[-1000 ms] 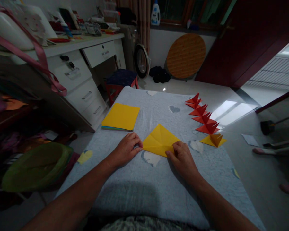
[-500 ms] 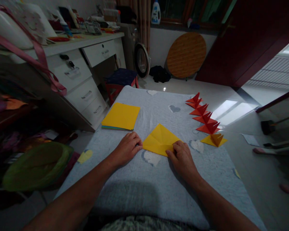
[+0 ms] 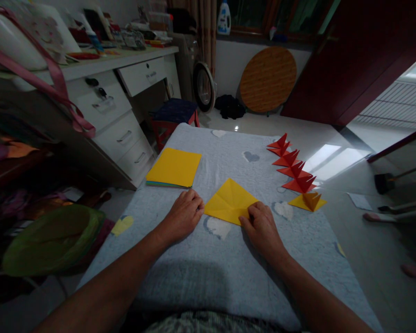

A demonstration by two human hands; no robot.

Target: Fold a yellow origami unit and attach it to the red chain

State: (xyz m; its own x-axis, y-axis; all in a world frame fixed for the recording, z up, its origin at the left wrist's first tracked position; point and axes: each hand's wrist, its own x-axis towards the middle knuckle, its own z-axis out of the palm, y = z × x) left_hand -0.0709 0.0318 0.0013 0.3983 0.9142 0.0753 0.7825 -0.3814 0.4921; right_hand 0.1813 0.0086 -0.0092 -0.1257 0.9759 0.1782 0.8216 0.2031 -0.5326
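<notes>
A yellow sheet of origami paper (image 3: 230,201), folded into a triangle with crease lines across it, lies on the cloth-covered table in front of me. My left hand (image 3: 184,213) pinches its left corner between thumb and curled fingers. On the right side, my right hand (image 3: 261,226) grips the lower right edge, thumb on the near side and fingers hiding the right corner. Up and to the left is a stack of square paper (image 3: 175,166), yellow on top with blue and other colours below. A folded yellow paper piece (image 3: 310,202) stands at the right.
Several folded red paper pieces (image 3: 293,169) form a row along the table's right edge, behind the yellow one. The light blue tablecloth (image 3: 194,286) has heart patterns. A stool (image 3: 175,113) stands past the far left corner; a green bin (image 3: 53,240) is at left.
Almost nothing differs. Both hands stay on the yellow paper's two ends, with only a very slight shift to the left.
</notes>
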